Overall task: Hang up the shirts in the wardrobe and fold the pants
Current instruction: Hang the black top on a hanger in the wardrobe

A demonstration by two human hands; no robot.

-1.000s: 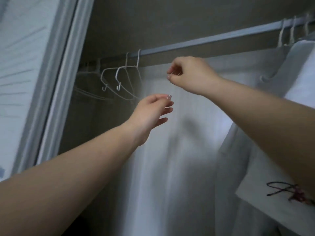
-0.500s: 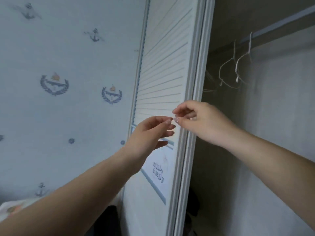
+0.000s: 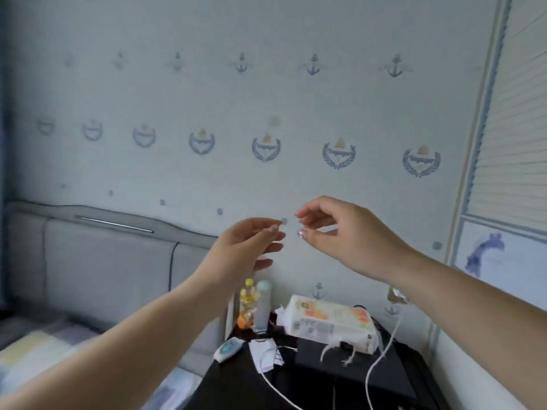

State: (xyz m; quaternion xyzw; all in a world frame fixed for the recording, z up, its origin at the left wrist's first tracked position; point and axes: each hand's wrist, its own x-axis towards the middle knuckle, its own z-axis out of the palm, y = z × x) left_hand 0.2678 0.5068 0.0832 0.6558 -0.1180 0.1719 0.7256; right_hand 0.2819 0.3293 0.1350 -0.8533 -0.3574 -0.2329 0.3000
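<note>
No shirt, pants or hanger shows; of the wardrobe only the slatted wardrobe door (image 3: 516, 113) is in view, at the right edge.

Both hands are raised in front of the wallpapered wall (image 3: 236, 99), left of that door. The left hand (image 3: 245, 250) has its fingers loosely extended, thumb resting near the forefinger, with nothing visible between them. The right hand (image 3: 340, 232), nearer the door, has its fingers loosely curled toward the thumb, a small gap between thumb tip and forefinger; whether anything thin lies in that gap cannot be told. The fingertips of the two hands are close but apart.

Below the hands and left of the door stands a dark bedside table (image 3: 310, 377). On it lie a pack of tissues (image 3: 328, 321), a yellow-capped bottle (image 3: 247, 303) just beside a pale spray bottle (image 3: 263, 303), a small white and blue device (image 3: 228, 349) at the table's near left corner, and white cables (image 3: 381, 353). Farther left of the door, past the table, is a grey padded headboard (image 3: 103, 255) with striped bedding (image 3: 35, 347) beneath it.
</note>
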